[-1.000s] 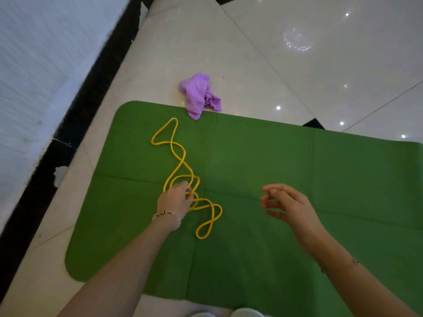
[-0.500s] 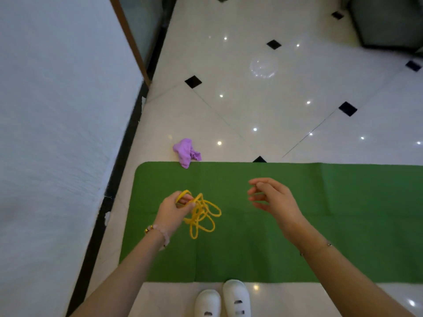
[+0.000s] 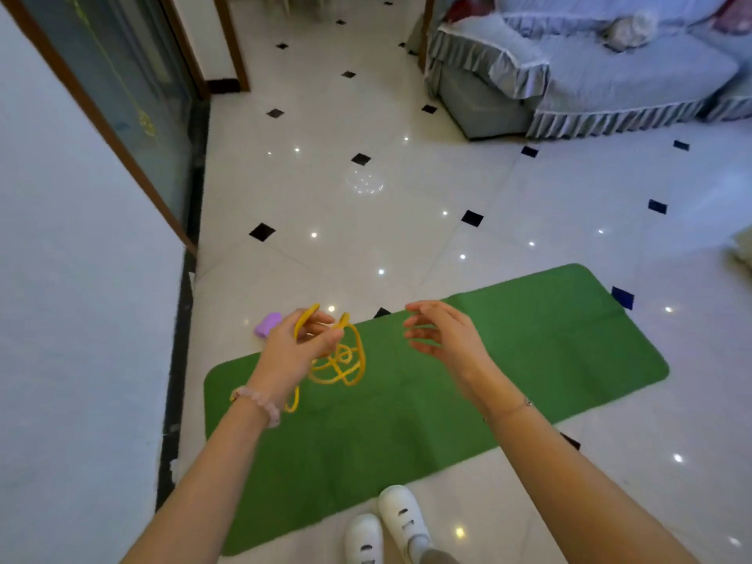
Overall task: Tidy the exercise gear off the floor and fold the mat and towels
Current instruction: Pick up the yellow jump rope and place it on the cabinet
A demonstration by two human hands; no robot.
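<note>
**Yellow rope held above the green mat**

A yellow rope [image 3: 342, 366] is gripped in the left hand [image 3: 293, 348], whose fingers are curled round two strands near the top of the bundle. The rest is seen hanging in loose loops below and to the right of the hand, in front of the green mat [image 3: 529, 348]. One loop is seen just beside the wrist, next to a bead bracelet [image 3: 260, 403]. Whether the lowest loops touch the mat cannot be told. The right hand [image 3: 443, 335] is held in the air near the rope but apart from it, with the fingers spread and lightly bent and nothing held in them. The mat is laid flat and unfolded on the pale tiled floor [image 3: 366, 221], with fold creases visible across it. A purple towel [image 3: 267, 324] is seen crumpled on the floor just beyond the mat's far left corner, partly hidden by the left hand. A pair of white shoes [image 3: 386, 527] is placed at the mat's near edge. A grey frilled sofa [image 3: 590, 71] is seen well apart, at the upper right
</note>
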